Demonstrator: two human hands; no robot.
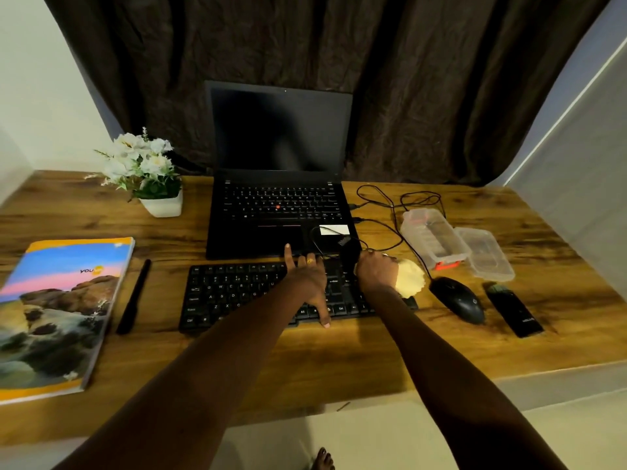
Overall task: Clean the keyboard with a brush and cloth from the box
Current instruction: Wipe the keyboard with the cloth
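A black external keyboard (237, 293) lies on the wooden desk in front of the laptop. My left hand (307, 283) rests flat on its middle, fingers spread, thumb at the near edge. My right hand (376, 271) is closed on a pale yellow cloth (410, 278) pressed on the keyboard's right end. The clear plastic box (434, 240) stands open to the right, its lid (485, 254) beside it. A black brush (514, 310) lies at the far right of the desk.
A black laptop (278, 212) stands open behind the keyboard, cables (390, 205) trailing to its right. A black mouse (458, 300) lies next to the cloth. A notebook (57, 310) and black pen (134, 296) lie at left, a flower pot (159, 205) behind them.
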